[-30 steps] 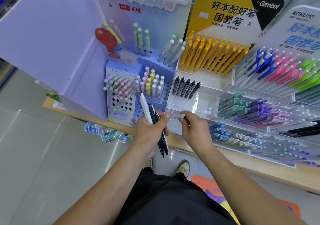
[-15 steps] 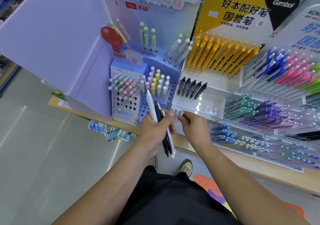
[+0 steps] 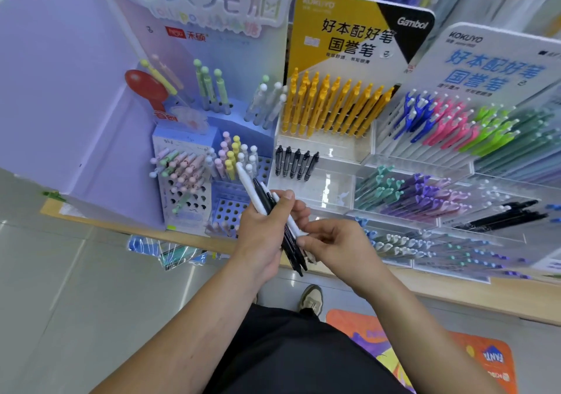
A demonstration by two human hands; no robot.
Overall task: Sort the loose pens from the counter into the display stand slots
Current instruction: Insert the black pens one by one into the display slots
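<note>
The wooden desk (image 3: 455,290) carries a tiered display stand (image 3: 340,181); its rows at the far right are blurred. The fingers (image 3: 287,196) of the left hand (image 3: 261,241) are curled round a bundle of pens (image 3: 264,199), white and black, held tilted in front of the stand. The count cannot be told. The right hand (image 3: 337,245) pinches the lower end of one white pen (image 3: 290,221) in that bundle. The lower pen ends are partly hidden by the hands. Beyond, black pens (image 3: 296,164) stand slotted below yellow pens (image 3: 331,105).

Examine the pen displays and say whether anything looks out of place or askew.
One green pen sits alone, slanted, low in the perforated holder, apart from the pastel pens clustered above. Plastic-wrapped packets poke out untidily below the counter edge.
</note>
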